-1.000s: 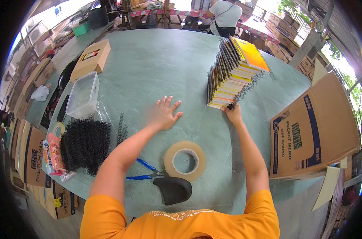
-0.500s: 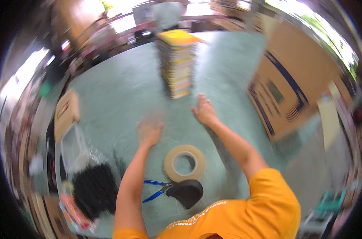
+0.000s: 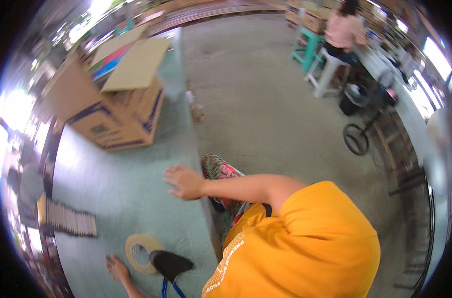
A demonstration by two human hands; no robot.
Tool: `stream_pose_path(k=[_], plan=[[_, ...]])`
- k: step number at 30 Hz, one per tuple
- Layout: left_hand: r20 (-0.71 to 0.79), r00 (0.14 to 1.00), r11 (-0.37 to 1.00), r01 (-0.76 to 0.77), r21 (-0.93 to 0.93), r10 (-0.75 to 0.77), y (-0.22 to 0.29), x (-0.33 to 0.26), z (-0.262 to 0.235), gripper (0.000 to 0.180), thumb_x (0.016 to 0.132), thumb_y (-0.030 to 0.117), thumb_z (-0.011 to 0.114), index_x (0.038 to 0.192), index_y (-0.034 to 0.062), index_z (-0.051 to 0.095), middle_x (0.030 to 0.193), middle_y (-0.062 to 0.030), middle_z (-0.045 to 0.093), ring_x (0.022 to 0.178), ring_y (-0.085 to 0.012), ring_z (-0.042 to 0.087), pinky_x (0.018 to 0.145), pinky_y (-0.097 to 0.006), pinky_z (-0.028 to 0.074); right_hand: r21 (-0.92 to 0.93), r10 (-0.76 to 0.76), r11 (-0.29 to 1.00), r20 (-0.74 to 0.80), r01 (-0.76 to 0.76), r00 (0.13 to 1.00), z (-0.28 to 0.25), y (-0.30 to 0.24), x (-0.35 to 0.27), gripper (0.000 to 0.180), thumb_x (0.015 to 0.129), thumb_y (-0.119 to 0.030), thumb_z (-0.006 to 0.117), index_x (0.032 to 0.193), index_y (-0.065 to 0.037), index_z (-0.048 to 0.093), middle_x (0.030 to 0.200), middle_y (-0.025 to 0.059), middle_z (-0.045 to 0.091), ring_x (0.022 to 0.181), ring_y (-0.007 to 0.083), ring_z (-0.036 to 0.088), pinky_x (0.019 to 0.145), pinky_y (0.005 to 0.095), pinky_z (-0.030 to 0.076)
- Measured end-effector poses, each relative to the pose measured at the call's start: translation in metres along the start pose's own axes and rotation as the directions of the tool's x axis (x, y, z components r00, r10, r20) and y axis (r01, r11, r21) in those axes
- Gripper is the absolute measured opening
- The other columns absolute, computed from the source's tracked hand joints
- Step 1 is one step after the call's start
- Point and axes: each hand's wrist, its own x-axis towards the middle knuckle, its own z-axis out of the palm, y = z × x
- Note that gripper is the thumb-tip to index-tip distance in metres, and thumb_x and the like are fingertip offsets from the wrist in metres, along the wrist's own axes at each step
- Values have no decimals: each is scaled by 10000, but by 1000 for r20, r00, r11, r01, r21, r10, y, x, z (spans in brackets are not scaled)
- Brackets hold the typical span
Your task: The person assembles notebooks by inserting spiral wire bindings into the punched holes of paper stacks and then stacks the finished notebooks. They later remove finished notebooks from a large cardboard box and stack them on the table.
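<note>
My left hand (image 3: 117,268) is low on the green table (image 3: 136,184), fingers apart, with nothing in it. Close beside it lies a wide roll of clear tape (image 3: 132,252). Overlapping the roll's edge is a rounded black piece (image 3: 170,264), and blue handles (image 3: 175,288) like those of pliers stick out from it. My right hand (image 3: 185,182) reaches out over the table's right edge, palm down and fingers spread, holding nothing. Whether it touches the tabletop I cannot tell. Farther up stands an open cardboard box (image 3: 129,124), apart from both hands.
A tall stack of thin yellow-edged pieces (image 3: 69,218) stands at the table's left. Beyond the right edge is a concrete floor (image 3: 246,84). A person in pink (image 3: 341,30) sits on a white stool (image 3: 328,74) by a long bench, near a green stool (image 3: 305,49) and a black bin (image 3: 354,99).
My view has swung to the right, so the box and stack appear farther left. My right hand is now near the table edge, away from the stack; my left is beside the tape.
</note>
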Motion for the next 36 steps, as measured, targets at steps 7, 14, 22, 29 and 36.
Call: stream_pose_path(k=[7, 14, 22, 29, 36], plan=[[549, 831, 979, -179, 102, 95, 21, 99, -80, 489, 790, 452, 636, 1128, 121, 514, 909, -162, 592, 697, -289, 593, 624, -371, 452, -5, -18, 1000, 64, 18, 998, 3, -4, -2, 579, 869, -386, 472, 1297, 0, 425, 1411, 172, 331, 1341, 302, 246, 1104, 424, 169], [318, 354, 382, -924, -27, 880, 289, -191, -233, 413, 785, 346, 643, 1066, 47, 595, 885, -169, 643, 822, -328, 611, 715, -438, 469, 431, -576, 774, 178, 463, 798, -46, 33, -12, 441, 872, -395, 471, 1063, -18, 597, 1182, 186, 551, 1164, 332, 475, 986, 444, 341], [13, -34, -35, -982, 188, 999, 456, -208, -300, 340, 853, 311, 547, 1105, 85, 572, 903, -123, 584, 880, -307, 561, 795, -420, 440, 635, -82, 747, -207, 198, 975, -184, 105, 38, 185, 815, -165, 595, 977, -86, 638, 883, 129, 635, 833, 325, 592, 730, 399, 480], [-423, 222, 453, -667, 591, 878, 445, -81, -376, 218, 833, 210, 568, 980, 49, 575, 881, -163, 609, 844, -295, 599, 730, -407, 476, 539, -251, 676, -472, 502, 845, -256, 127, 109, 211, 777, -81, 649, 987, -59, 649, 966, 101, 660, 899, 254, 624, 780, 341, 484], [168, 850, 756, -521, 395, 499, 365, -51, -374, 247, 826, 267, 596, 902, 33, 571, 751, -202, 616, 715, -353, 621, 668, -436, 497, 660, 288, 748, -420, 71, 861, -266, 192, 239, 358, 857, -323, 610, 978, 14, 627, 869, 143, 646, 822, 193, 602, 730, 309, 462]])
